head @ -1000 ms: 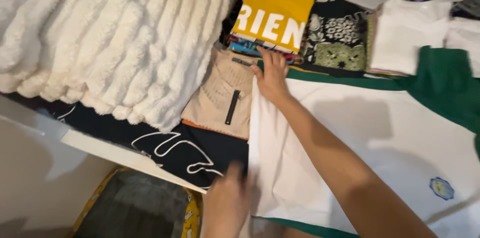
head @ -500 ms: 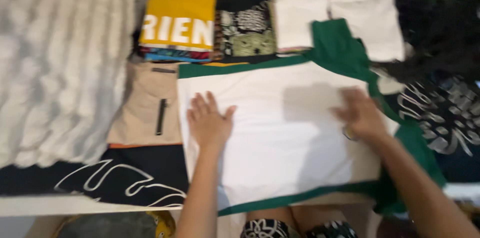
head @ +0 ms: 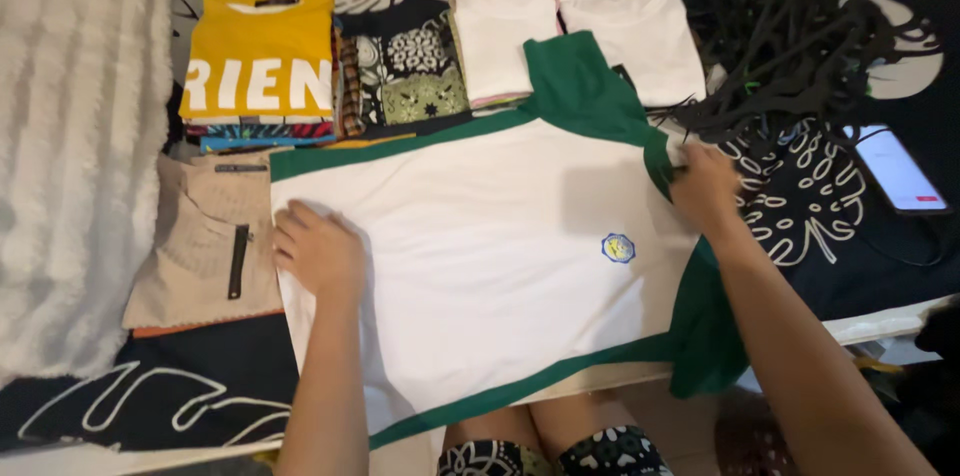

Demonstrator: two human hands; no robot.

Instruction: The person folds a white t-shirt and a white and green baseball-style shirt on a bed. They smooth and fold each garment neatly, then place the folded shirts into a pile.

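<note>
White jersey with green trim (head: pixel 480 246) flat on bed (head: pixel 850 266). Left hand (head: pixel 318 251) presses open on left edge; right hand (head: pixel 705 186) pinches green sleeve. Risk: uneven pull wrinkles fabric, sleeve snags black hangers (head: pixel 790 46) nearby.

At your far right a phone (head: pixel 897 170) lies flat on the dark leaf-print bed (head: pixel 830 266), its rectangular screen lit pale with a small red strip near the lower corner. On the white shirt (head: pixel 480 256) in front of you, a small round badge (head: pixel 618 248), blue with a yellow middle, sits toward the right side. The folded yellow shirt (head: pixel 258 56) at upper left carries a dark narrow neck label (head: pixel 262 3) and big white lettering across its front.
</note>
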